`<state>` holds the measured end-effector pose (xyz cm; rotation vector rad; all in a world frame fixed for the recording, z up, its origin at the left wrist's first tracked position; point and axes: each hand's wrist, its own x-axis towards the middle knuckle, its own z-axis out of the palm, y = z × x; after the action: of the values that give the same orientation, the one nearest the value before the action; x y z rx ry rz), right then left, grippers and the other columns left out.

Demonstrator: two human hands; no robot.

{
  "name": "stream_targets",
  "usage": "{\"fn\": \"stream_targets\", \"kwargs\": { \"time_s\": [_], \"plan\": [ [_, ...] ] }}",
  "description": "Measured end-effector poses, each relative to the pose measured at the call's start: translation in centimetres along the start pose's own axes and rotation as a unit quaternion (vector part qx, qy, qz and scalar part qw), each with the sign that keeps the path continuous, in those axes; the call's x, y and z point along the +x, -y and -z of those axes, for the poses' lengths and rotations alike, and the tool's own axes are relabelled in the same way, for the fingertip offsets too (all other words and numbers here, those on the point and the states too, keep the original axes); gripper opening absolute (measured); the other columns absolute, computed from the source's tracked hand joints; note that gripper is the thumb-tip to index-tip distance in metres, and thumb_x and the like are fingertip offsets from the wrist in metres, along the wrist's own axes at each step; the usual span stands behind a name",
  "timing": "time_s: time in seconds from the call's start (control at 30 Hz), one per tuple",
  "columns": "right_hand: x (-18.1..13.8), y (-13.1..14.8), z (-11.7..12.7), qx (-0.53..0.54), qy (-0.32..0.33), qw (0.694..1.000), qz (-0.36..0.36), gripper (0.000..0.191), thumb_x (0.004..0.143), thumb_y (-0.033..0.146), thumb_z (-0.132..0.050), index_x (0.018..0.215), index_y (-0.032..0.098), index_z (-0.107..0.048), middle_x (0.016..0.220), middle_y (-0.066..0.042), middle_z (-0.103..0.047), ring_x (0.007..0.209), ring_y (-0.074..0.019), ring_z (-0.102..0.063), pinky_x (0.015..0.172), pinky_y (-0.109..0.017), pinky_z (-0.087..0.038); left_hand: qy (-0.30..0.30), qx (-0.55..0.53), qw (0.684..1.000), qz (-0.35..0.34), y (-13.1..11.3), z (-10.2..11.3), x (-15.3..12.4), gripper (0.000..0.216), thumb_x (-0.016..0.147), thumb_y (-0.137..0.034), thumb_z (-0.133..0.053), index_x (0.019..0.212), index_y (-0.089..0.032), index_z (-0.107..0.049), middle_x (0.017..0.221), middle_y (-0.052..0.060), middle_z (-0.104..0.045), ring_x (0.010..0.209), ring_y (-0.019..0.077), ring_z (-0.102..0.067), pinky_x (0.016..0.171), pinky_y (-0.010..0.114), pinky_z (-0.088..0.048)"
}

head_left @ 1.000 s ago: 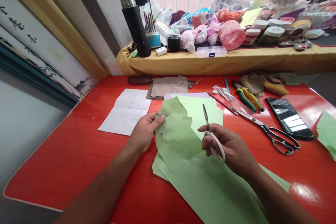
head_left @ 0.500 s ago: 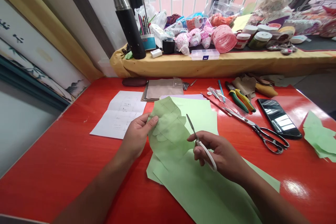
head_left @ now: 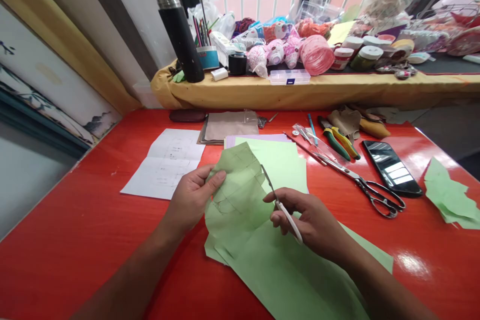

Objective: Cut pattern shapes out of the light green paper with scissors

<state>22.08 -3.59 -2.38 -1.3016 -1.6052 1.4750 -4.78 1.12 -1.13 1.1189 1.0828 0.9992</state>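
My left hand point(head_left: 195, 192) pinches the left edge of a green paper piece point(head_left: 240, 175) between thumb and fingers. Pencil lines cross this piece, and its right edge is cut in curves. In my right hand point(head_left: 300, 212) is a small pair of white-handled scissors point(head_left: 289, 220), its blades pointing up along the paper's right edge. Whether the blades touch the paper I cannot tell. Larger green sheets point(head_left: 300, 270) lie on the red table beneath both hands, with lighter green sheets point(head_left: 288, 160) behind.
A white sheet with drawn marks point(head_left: 165, 165) lies at left. Large metal scissors point(head_left: 360, 177), pliers point(head_left: 339, 142), a phone point(head_left: 393, 167) and green cut-outs point(head_left: 450, 197) lie at right. A black thermos point(head_left: 180, 35) and jars point(head_left: 365, 57) stand on the back ledge.
The green piece has turned in my left hand, so more of its pencil lines show. My right hand and the scissors have shifted slightly left. The whole view has moved a little.
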Motion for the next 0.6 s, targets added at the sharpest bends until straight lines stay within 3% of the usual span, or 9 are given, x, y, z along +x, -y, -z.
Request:
{"fn": "stream_targets", "kwargs": {
  "time_s": [0.6],
  "plan": [
    [-0.14, -0.1, 0.12, -0.025, -0.005, 0.999, 0.025, 0.054, 0.096, 0.071, -0.069, 0.119, 0.022, -0.073, 0.081, -0.003, -0.066, 0.07, -0.0205, -0.061, 0.066, -0.034, -0.052, 0.019, -0.032, 0.998, 0.047, -0.09, -0.44, -0.18, 0.032, 0.091, -0.052, -0.083, 0.107, -0.024, -0.087, 0.081, 0.003, -0.082, 0.066, 0.0203, -0.071, 0.064, 0.031, -0.057]
  ]
}}
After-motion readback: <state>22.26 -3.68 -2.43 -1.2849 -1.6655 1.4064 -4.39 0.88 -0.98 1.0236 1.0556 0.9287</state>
